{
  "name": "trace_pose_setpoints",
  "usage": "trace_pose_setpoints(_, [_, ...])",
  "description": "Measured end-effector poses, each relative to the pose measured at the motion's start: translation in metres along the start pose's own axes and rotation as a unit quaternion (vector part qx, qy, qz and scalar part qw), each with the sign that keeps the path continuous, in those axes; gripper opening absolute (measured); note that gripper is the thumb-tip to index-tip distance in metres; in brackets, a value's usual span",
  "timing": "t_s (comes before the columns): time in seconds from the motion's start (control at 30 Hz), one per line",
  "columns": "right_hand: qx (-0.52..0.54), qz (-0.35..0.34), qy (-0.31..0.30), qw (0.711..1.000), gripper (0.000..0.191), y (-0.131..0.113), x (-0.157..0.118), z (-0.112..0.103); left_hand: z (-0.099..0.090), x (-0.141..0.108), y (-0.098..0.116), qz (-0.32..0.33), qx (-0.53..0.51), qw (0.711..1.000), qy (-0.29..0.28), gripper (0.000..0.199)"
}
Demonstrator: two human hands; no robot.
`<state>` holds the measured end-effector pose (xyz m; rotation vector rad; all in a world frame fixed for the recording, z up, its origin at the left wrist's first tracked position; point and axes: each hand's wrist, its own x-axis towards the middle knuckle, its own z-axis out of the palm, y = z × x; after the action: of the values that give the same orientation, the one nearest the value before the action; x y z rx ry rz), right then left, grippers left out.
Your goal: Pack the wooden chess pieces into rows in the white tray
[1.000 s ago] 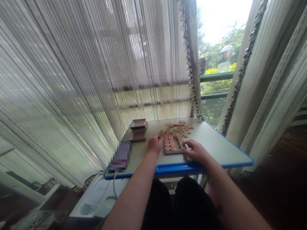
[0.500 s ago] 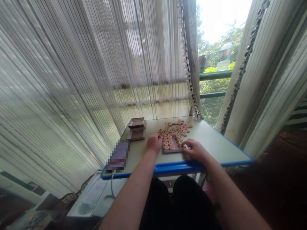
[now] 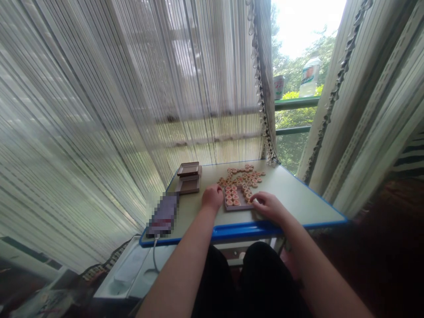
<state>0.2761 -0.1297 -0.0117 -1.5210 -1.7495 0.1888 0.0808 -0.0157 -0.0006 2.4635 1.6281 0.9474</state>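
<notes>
A shallow, mauve-brown box (image 3: 241, 207) lies on the table with round wooden Chinese chess pieces (image 3: 232, 196) in it. Two full columns with red marks fill its left side; another, less even group (image 3: 247, 192) runs along its right side. Beside the box's left wall rests my left hand (image 3: 212, 197), its fingers curled closed; whatever they may hold is hidden. At the box's right wall my right hand (image 3: 267, 206) has its bent fingertips on the nearest piece of the right-hand group. Loose Chinese chess pieces (image 3: 243, 178) are scattered just beyond the box.
Two more shallow trays (image 3: 188, 185) sit at the table's left back. A phone-like, blurred-out device (image 3: 164, 215) with a white cable (image 3: 154, 256) lies at the left edge. The blue-rimmed table (image 3: 304, 203) stands against string curtains (image 3: 198, 88). A bottle (image 3: 309, 77) and a can (image 3: 278, 87) stand by the window rail.
The fingers of my right hand have shifted slightly at the box's right side. My left hand stays closed in the same place. The view has moved a little.
</notes>
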Motion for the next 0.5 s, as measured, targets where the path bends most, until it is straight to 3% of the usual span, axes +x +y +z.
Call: trace_pose_setpoints(0.5, [0.002,0.021,-0.003,1.000,0.021,-0.0031,0.0008,-0.0011,-0.0001,0.0000,0.0004,-0.002,-0.016,1.000,0.011,0.021])
